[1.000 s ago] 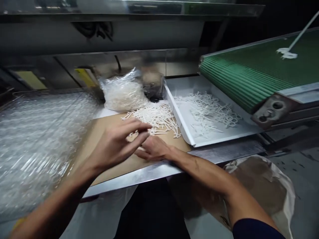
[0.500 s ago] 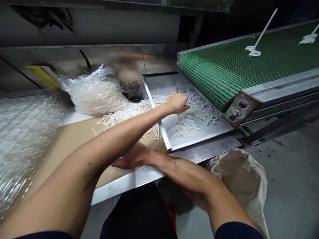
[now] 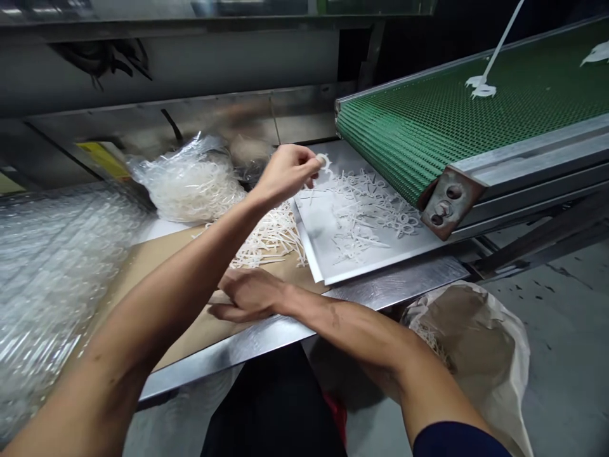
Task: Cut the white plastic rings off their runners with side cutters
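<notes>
My left hand point(image 3: 292, 168) is raised above the left edge of the white tray point(image 3: 328, 270). Its thumb and fingertips pinch a small white plastic piece with a ring-like, toothed end point(image 3: 324, 162). Below the left forearm, my right hand point(image 3: 252, 293) is low over the brown cardboard point(image 3: 190, 336), fingers curled and thumb alongside. The forearm hides its fingertips, and something pale shows between finger and thumb that I cannot make out. Many white plastic pieces point(image 3: 366, 209) lie scattered in the tray. A heap of thin white sticks point(image 3: 276, 238) lies on the cardboard beside it.
A green conveyor belt point(image 3: 419, 127) ends over the tray, carrying a white moulded piece with a long stem point(image 3: 484, 89). A clear bag of white parts point(image 3: 190, 190) stands behind the cardboard. Clear plastic packaging point(image 3: 57, 266) covers the left. An open sack point(image 3: 476, 343) sits below the metal edge.
My left hand has lifted from the tray's parts and moved left, now with a white piece in its fingers. My right hand stays low over the cardboard. The view has shifted slightly.
</notes>
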The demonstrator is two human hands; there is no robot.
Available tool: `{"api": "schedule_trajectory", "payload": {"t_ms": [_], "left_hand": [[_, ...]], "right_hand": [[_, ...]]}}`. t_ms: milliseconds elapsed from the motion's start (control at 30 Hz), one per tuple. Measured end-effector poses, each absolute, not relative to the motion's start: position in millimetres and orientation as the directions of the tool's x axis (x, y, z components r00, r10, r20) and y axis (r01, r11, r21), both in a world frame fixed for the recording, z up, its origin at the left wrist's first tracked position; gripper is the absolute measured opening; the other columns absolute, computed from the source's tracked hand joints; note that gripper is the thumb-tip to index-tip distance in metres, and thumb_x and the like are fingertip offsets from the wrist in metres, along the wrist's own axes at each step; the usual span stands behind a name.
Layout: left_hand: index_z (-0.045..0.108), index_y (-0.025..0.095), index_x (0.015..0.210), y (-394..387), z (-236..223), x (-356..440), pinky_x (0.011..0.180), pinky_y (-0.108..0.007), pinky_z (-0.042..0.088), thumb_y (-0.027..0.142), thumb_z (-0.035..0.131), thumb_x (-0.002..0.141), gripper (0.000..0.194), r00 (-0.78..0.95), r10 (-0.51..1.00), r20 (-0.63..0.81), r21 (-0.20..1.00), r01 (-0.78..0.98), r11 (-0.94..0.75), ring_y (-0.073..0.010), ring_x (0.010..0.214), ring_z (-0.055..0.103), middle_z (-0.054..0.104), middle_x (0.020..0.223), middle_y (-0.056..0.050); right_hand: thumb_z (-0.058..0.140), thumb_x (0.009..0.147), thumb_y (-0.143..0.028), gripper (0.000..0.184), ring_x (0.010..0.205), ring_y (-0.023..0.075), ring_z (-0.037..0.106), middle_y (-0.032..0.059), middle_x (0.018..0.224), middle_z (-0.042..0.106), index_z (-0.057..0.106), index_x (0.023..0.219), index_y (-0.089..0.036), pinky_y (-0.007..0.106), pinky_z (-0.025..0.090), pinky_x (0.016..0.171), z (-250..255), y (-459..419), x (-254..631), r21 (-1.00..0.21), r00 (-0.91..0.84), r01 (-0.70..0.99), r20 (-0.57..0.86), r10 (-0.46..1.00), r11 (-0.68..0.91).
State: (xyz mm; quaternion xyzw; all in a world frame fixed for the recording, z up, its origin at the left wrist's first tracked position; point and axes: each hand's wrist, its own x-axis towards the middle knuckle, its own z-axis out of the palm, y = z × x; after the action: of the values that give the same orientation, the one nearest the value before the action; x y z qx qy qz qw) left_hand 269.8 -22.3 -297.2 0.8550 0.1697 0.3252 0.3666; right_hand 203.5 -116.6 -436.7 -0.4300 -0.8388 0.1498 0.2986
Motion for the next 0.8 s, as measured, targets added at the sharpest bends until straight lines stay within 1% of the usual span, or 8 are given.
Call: {"api": "schedule_trajectory", "payload": {"t_ms": [67,200,333,467,533,633,700,800], "left_hand": [[0.071,0.011,0.085,-24.3,-288.6,224.2,0.057,-0.025,0.044,0.032,0.066,0.098,0.024,0.692,0.557,0.46,0.716,0.082,-0.693,-0.0097,0.059,0.061,0.067,0.07,-0.003],[0.071,0.013,0.091,-25.7,-290.0,116.2,0.06,-0.025,0.047,0.031,0.068,0.095,0.018,0.482,0.67,0.565,0.671,0.205,-0.713,-0.008,0.059,0.059,0.066,0.068,0.004],[0.068,0.016,0.093,-31.0,-320.0,15.4,0.06,-0.027,0.053,0.024,0.067,0.091,0.008,0.332,0.792,0.512,0.713,0.35,-0.607,-0.0115,0.061,0.065,0.069,0.068,0.005],[0.064,0.016,0.095,-52.0,-371.8,-50.7,0.067,-0.03,0.061,0.031,0.065,0.092,0.015,0.215,0.878,0.427,0.751,0.457,-0.477,-0.016,0.068,0.073,0.074,0.076,-0.001],[0.062,0.017,0.097,-65.0,-401.2,-69.0,0.071,-0.031,0.062,0.034,0.06,0.095,0.017,0.234,0.887,0.399,0.718,0.522,-0.461,-0.018,0.073,0.076,0.076,0.081,-0.004],[0.064,0.019,0.097,-80.7,-437.7,-85.6,0.079,-0.033,0.061,0.034,0.056,0.098,0.017,0.33,0.86,0.389,0.586,0.632,-0.507,-0.0198,0.085,0.076,0.077,0.09,-0.006],[0.067,0.021,0.097,-86.5,-451.0,-93.7,0.086,-0.036,0.058,0.03,0.056,0.098,0.015,0.383,0.838,0.389,0.524,0.656,-0.543,-0.0214,0.092,0.073,0.077,0.097,-0.008],[0.069,0.022,0.1,-88.3,-453.4,-104.3,0.097,-0.042,0.055,0.023,0.052,0.098,0.017,0.506,0.786,0.356,0.458,0.639,-0.618,-0.0236,0.103,0.07,0.077,0.105,-0.009]], "right_hand": [[0.058,0.103,-0.049,0.036,0.112,0.0298,0.07,0.0118,0.12,0.075,0.061,0.121,-0.019,0.04,0.055,0.092,-436.5,-116.4,205.1,-0.486,-0.432,0.661,0.377,0.82,0.572],[0.055,0.104,-0.05,0.037,0.105,0.031,0.069,0.0146,0.115,0.074,0.059,0.12,-0.017,0.043,0.055,0.09,-442.4,-114.7,205.8,-0.464,-0.386,0.703,0.387,0.837,0.539],[0.058,0.102,-0.045,0.034,0.1,0.0292,0.068,0.0143,0.112,0.073,0.06,0.12,-0.016,0.04,0.054,0.087,-447.3,-113.5,203.0,-0.462,-0.351,0.721,0.399,0.847,0.516],[0.055,0.102,-0.041,0.033,0.096,0.029,0.066,0.0156,0.108,0.071,0.061,0.12,-0.014,0.041,0.053,0.085,-446.8,-113.7,201.8,-0.461,-0.324,0.73,0.417,0.849,0.505],[0.055,0.102,-0.039,0.032,0.096,0.0292,0.065,0.0157,0.109,0.071,0.061,0.121,-0.014,0.041,0.053,0.086,-446.7,-113.8,202.1,-0.457,-0.32,0.73,0.426,0.846,0.507],[0.056,0.1,-0.035,0.034,0.096,0.0286,0.065,0.0153,0.11,0.071,0.06,0.126,-0.014,0.04,0.053,0.086,-448.5,-113.7,202.5,-0.454,-0.318,0.729,0.437,0.842,0.511],[0.057,0.099,-0.034,0.035,0.093,0.0277,0.065,0.0148,0.11,0.07,0.059,0.128,-0.014,0.04,0.053,0.084,-450.3,-113.6,202.4,-0.454,-0.319,0.728,0.44,0.839,0.515],[0.057,0.099,-0.034,0.035,0.09,0.027,0.065,0.0136,0.107,0.07,0.059,0.129,-0.015,0.039,0.053,0.082,-452.2,-113.8,201.5,-0.45,-0.327,0.725,0.442,0.835,0.522]]}}
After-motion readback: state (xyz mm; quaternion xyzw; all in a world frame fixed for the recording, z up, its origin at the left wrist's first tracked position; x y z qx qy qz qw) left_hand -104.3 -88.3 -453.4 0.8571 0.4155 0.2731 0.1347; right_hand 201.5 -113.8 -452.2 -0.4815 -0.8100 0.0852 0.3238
